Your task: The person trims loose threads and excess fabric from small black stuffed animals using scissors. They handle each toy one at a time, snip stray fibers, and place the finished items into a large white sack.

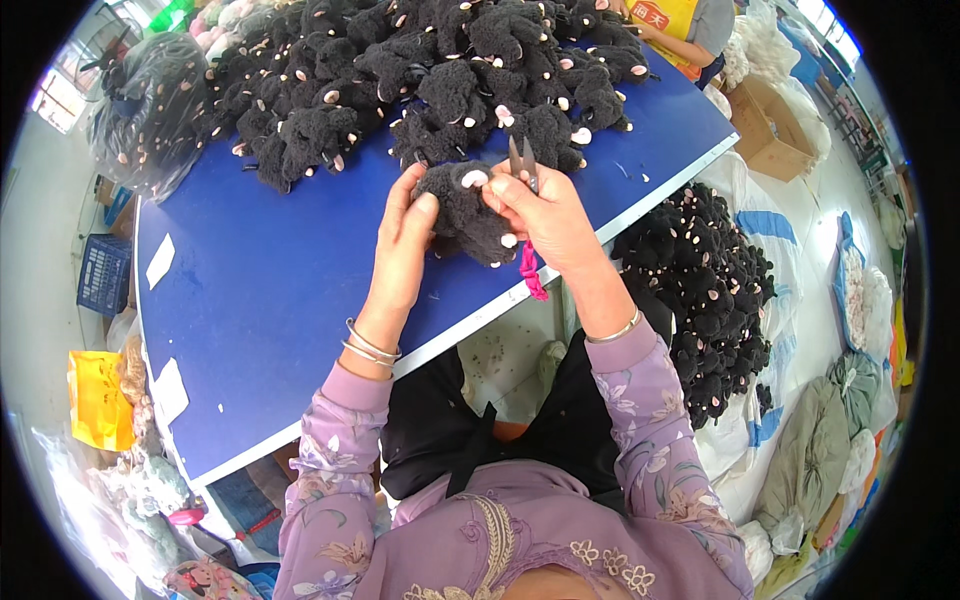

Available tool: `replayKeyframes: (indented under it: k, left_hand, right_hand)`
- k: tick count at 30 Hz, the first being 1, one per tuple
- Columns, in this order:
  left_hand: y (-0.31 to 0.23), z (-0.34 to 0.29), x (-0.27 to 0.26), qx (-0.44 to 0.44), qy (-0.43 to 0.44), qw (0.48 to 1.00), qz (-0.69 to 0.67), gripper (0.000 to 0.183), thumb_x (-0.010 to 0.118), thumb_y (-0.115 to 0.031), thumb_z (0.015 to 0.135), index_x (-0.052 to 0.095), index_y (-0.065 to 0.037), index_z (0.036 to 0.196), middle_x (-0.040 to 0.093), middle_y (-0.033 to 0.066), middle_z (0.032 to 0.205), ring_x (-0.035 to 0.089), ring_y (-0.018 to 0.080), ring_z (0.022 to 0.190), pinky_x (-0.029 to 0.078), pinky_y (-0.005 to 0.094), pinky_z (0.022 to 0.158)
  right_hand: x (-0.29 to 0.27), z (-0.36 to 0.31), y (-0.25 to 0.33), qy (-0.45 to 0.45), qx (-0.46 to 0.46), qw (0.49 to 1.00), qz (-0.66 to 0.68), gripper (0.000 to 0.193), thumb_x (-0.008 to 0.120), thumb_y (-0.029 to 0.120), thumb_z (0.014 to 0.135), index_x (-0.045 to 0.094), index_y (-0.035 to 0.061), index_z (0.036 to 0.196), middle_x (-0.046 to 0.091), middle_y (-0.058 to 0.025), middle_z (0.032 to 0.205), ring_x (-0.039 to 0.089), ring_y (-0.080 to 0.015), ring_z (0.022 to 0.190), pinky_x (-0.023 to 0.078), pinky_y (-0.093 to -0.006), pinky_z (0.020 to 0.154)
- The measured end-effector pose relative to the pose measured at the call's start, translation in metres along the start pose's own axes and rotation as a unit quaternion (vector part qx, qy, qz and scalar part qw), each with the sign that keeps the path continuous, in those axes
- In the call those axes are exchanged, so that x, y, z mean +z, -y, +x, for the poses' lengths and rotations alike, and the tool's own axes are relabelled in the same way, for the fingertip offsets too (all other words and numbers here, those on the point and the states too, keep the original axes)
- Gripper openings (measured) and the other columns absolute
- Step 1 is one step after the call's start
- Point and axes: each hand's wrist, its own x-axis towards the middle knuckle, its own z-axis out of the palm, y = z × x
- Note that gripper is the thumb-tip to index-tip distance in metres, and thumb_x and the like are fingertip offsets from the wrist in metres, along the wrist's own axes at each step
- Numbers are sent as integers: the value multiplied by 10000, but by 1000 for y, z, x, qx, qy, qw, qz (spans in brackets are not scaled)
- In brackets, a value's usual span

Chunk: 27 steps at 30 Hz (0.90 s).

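A black fuzzy plush toy point(468, 215) with small pink and white parts is held just above the near side of the blue table point(270, 320). My left hand point(408, 220) grips its left side, thumb on top. On the other side, my right hand point(540, 212) pinches at the toy near a pale pink patch. The same hand also holds a pair of scissors point(523, 165), their blades pointing away from me. A bright pink wrapped piece point(532, 272) hangs below that hand, seemingly from the scissors' handle. Exactly what the right fingertips pinch is too small to tell.
A large heap of similar black plush toys point(470, 80) covers the table's far side. More lie in a pile point(700, 290) on sheeting at the right. A filled dark plastic bag point(150, 115) stands far left, a cardboard box point(768, 130) far right. Beyond the table is another person point(690, 30).
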Motion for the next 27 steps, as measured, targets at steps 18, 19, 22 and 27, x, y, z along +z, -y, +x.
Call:
replayKeyframes:
  k: [18,19,22,27]
  left_hand:
    - [-3,-1,-1,-8,-76,997,-16,164,593,-113,910,568,-62,756,577,-25,768,482,38,653,408,204,605]
    - [-4,-1,-1,-11,-84,996,-15,166,591,-113,911,567,-62,755,570,-28,762,477,37,649,405,205,602]
    - [-4,0,-5,-13,-100,995,-21,169,588,-114,912,563,-64,752,554,-36,743,466,34,638,397,205,593]
    - [-3,1,-3,-11,-114,991,-71,220,614,-138,908,559,-71,706,533,-61,696,428,11,628,364,186,571]
  right_hand:
    - [-9,0,2,17,-16,1000,15,383,435,345,998,575,26,837,395,55,605,309,-11,529,252,-182,455]
    - [-13,-1,7,26,-30,999,-17,364,463,327,988,575,16,835,404,46,603,329,-26,537,278,-199,470]
    - [-5,-7,14,56,-109,969,-215,313,534,280,954,571,-2,823,426,24,606,386,-65,566,343,-250,515]
    - [7,-14,15,136,-108,894,-413,350,600,295,905,529,-11,750,492,-166,608,459,-309,530,378,-377,513]
